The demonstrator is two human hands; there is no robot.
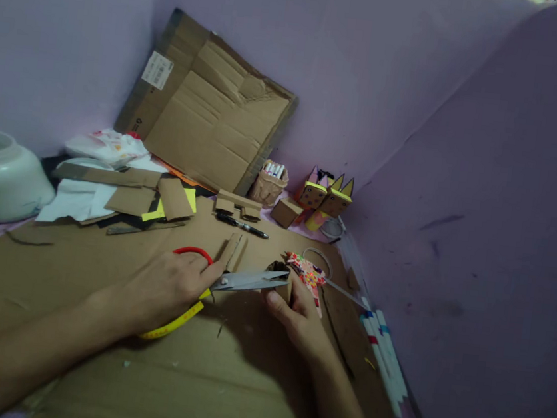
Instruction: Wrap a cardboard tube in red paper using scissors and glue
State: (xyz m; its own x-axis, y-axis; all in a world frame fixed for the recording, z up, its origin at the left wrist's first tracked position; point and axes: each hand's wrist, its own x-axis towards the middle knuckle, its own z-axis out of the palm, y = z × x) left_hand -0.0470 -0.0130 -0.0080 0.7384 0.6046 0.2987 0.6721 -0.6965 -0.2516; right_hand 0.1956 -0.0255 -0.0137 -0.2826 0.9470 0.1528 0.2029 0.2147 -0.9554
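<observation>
Taking the small brown cardboard piece [288, 291] as the centre of the clock face, it sits above the cardboard sheet [148, 385], with its dark opening facing up. The right hand [303, 322], at about 4 o'clock, grips it with the thumb on the near side and the fingers curled behind. From 9 o'clock the scissors [240, 282] reach across it, blades slightly parted and tips at the piece; whether a blade enters the opening cannot be told. The left hand [176, 284], further out at 9, is closed around the scissors' red and yellow handles. Just past its fingertips, at 10, stands a folded cardboard strip [234, 252]. A black pen [244, 226] lies at 11, with a notched cardboard piece [237, 203] behind it. Patterned paper [307, 273] lies near at 2, close to the right hand. Further out are a small cardboard box [287, 212] at 12, two pointed-top holders [327, 198] at 1 and white markers [384, 362] at 4. Cardboard scraps [131, 199] are heaped at 10, a large cardboard panel [218, 121] leans on the wall [350, 63] at 11, and a white rounded container [5, 181] stands well apart between 9 and 10.
</observation>
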